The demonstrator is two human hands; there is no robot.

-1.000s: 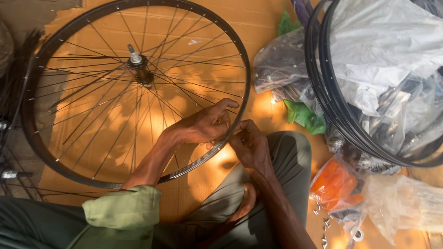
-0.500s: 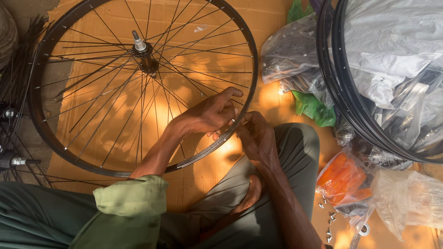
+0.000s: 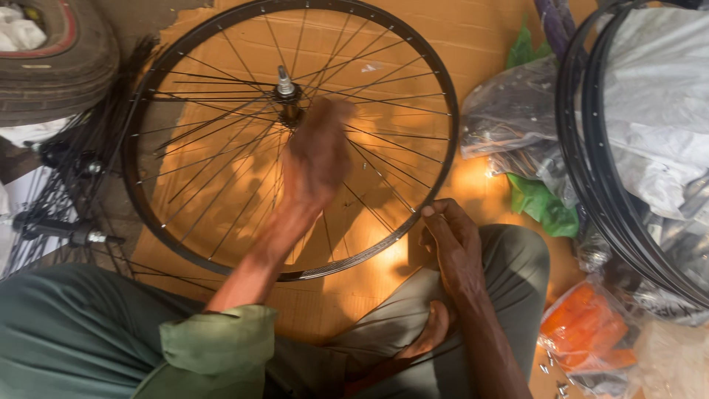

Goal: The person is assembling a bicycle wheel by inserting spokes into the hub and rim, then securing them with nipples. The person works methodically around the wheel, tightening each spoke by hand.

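Head view: bicycle wheel [image 3: 221, 185] flat on cardboard [image 3: 473, 44] before crossed legs, spokes laced from hub [image 3: 286, 94] to rim; tightening judged unfinished. Left hand [image 3: 316, 159] blurred above spokes near hub, grip impossible to tell. Right hand [image 3: 452, 240] at rim's near edge, fingertips [image 3: 428, 212] pinched together on the rim, seemingly at a spoke end.

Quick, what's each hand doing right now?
Left hand: blurred over the wheel spokes near the hub; grip cannot be told.
Right hand: fingers pinched at the rim.
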